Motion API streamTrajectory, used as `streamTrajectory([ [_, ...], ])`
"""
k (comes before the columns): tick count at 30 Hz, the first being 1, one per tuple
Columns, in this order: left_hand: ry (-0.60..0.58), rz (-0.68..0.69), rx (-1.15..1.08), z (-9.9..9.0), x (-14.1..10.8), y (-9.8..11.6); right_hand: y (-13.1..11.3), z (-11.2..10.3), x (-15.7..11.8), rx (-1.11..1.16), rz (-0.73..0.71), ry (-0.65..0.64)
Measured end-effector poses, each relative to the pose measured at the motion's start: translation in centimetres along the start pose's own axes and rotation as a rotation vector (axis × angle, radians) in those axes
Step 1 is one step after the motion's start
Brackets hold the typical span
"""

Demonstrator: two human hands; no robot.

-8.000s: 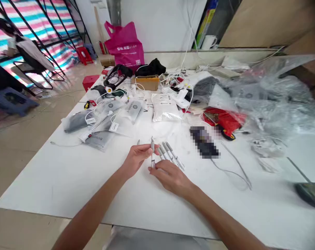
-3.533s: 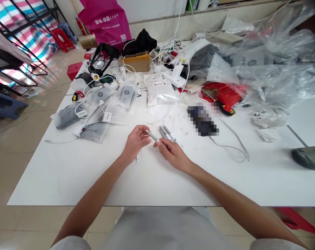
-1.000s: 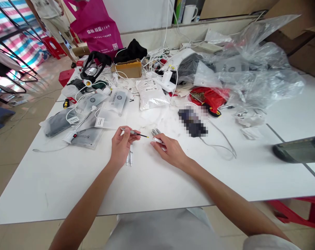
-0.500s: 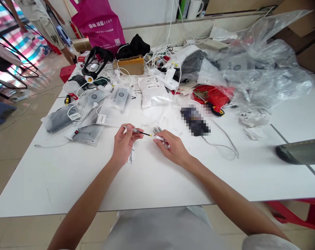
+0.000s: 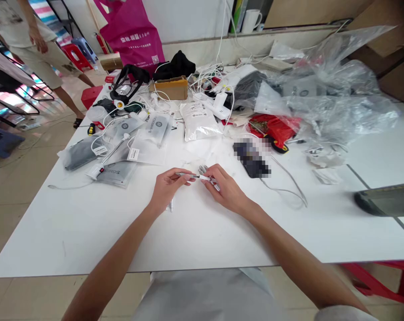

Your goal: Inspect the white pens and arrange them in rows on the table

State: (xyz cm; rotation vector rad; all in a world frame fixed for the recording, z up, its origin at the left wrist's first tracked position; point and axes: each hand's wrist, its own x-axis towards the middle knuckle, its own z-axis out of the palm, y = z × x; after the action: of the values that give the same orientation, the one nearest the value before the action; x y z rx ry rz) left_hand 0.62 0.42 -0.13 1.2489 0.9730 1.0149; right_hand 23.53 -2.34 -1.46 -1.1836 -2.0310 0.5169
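Note:
My left hand [image 5: 166, 189] is closed around a slim silver pen part [image 5: 181, 174], with its dark end pointing right. My right hand [image 5: 227, 189] pinches a short white tube, a pen barrel by its look [image 5: 205, 178]. The two parts meet end to end between my fingertips; whether one sits inside the other I cannot tell. Several silver pens [image 5: 202, 170] show at my right fingers, their far ends sticking out past them; the hand hides how they are held. Below my left hand, more thin silver pieces [image 5: 170, 206] lie on the white table [image 5: 208, 236], partly covered.
A blurred-out phone [image 5: 251, 158] with a cable lies to the right. Farther back are a white plastic packet [image 5: 200, 120], grey pouches [image 5: 116, 174], a cardboard box [image 5: 171, 88], tangled cables and clear plastic wrap [image 5: 345, 107]. A dark bottle [image 5: 385, 199] lies right. Another person [image 5: 38, 42] stands at far left.
My left hand has moved right and slightly down, closing the gap between the dark-ended pen part and the white tube. The other person has come nearer at the left.

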Motion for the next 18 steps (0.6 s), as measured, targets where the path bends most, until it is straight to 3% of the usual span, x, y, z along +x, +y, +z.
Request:
streamTrajectory([
  [4,-0.003,-0.012,0.213,-0.5,0.0,-0.1,0.4,-0.3,0.2,0.033,-0.075,0.072],
  [9,-0.093,0.132,0.43,-0.8,-0.2,-0.1,0.4,-0.6,0.4,0.123,-0.112,0.088],
  [18,-0.105,0.244,0.485,-0.7,-0.3,-0.7,0.6,0.5,0.0,0.045,-0.141,0.021],
])
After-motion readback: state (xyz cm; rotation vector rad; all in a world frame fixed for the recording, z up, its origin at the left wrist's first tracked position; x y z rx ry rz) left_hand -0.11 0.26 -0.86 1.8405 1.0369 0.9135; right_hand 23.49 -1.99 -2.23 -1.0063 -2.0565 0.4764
